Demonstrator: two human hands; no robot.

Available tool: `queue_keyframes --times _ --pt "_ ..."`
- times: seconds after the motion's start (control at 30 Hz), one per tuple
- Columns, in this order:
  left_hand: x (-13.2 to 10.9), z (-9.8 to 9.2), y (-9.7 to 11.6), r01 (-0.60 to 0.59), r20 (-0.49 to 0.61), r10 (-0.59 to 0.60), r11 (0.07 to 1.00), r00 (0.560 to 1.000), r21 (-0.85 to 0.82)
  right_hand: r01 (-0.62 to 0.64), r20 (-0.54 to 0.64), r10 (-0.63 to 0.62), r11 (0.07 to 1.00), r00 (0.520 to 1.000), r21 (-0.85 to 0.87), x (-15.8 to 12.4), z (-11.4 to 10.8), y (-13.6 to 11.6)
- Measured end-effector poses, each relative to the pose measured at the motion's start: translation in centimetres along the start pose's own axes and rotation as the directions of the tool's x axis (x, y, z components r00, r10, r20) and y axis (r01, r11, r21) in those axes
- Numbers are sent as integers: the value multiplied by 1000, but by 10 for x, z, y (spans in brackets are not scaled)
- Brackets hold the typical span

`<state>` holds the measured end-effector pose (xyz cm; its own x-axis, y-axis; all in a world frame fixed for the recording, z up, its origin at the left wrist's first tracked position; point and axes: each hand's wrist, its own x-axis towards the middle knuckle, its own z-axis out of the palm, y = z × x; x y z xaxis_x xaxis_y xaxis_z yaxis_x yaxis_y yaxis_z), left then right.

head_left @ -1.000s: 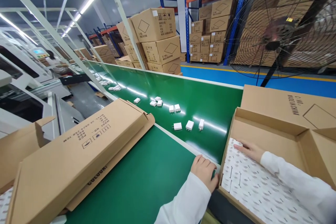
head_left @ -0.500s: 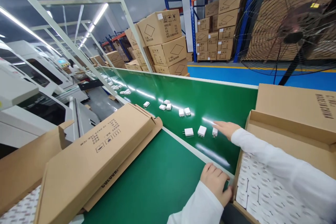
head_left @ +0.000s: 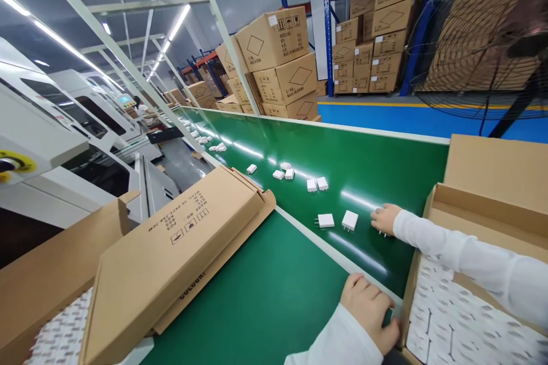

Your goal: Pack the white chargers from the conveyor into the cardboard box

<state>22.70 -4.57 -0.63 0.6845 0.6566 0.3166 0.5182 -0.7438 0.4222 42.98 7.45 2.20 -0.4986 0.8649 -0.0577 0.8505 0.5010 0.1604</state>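
Note:
My right hand (head_left: 385, 218) reaches out over the green conveyor belt (head_left: 368, 171) and is closed on a white charger plug whose prongs show beneath the fingers. Two more white chargers (head_left: 338, 220) lie just left of that hand, and several others (head_left: 299, 178) trail up the belt. My left hand (head_left: 371, 311) rests with curled fingers against the near corner of an open cardboard box (head_left: 471, 205). Rows of white chargers (head_left: 454, 325) fill that box.
Flattened cardboard cartons (head_left: 171, 251) lie on the near green table to the left. Stacked cartons (head_left: 278, 63) and blue-orange pallet racks (head_left: 377, 28) stand beyond the belt. A large black fan (head_left: 492, 40) is at the right. White machines (head_left: 64, 137) line the left side.
My right hand left the box, reached onto the belt and closed on the nearest charger. The camera shifted rightwards; my left hand stayed at the box corner.

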Motion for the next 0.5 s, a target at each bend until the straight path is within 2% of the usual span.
queue_keyframes --times 0.1,0.2,0.33,0.5 --pt "0 1 -1 -3 -7 2 1000 1000 -8 15 -51 -15 1000 999 -1 11 -7 -8" --pt "-2 3 -1 2 -20 -2 1000 1000 -20 42 -46 -42 999 998 5 25 -8 -29" --pt "-4 4 -2 4 -28 -5 999 1000 -31 60 51 -61 998 997 8 38 -9 -52" --pt "-3 7 -4 -5 13 5 1000 1000 -8 -20 228 18 1000 973 9 60 -30 -59"
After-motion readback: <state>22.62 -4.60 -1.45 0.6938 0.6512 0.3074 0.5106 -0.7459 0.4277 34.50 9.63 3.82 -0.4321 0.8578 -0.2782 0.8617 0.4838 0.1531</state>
